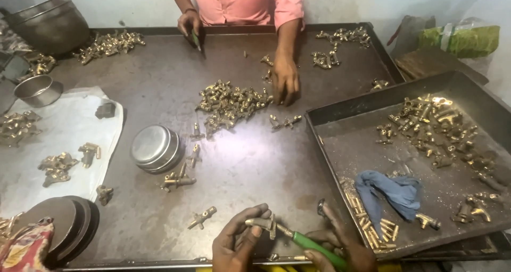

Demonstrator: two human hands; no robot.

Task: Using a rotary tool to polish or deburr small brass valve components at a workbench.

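Observation:
My left hand (237, 245) grips a small brass tap fitting (262, 224) near the front edge of the dark metal table (159, 85). My right hand (335, 245) holds a green-handled tool (314, 246), and its metal tip meets the fitting. A loose brass fitting (202, 217) lies just left of my left hand. Across the table a person in a pink shirt rests one hand (285, 80) beside a heap of brass fittings (231, 101) and holds a small green tool in the other hand (189, 24).
A tilted metal tray (340, 144) on the right holds brass fittings (431, 128), small brass pins (372, 229) and a blue cloth (391, 192). Steel bowls (154, 148), dark round lids (66, 226), a white cloth (64, 128) with fittings and a steel bucket (50, 24) lie left.

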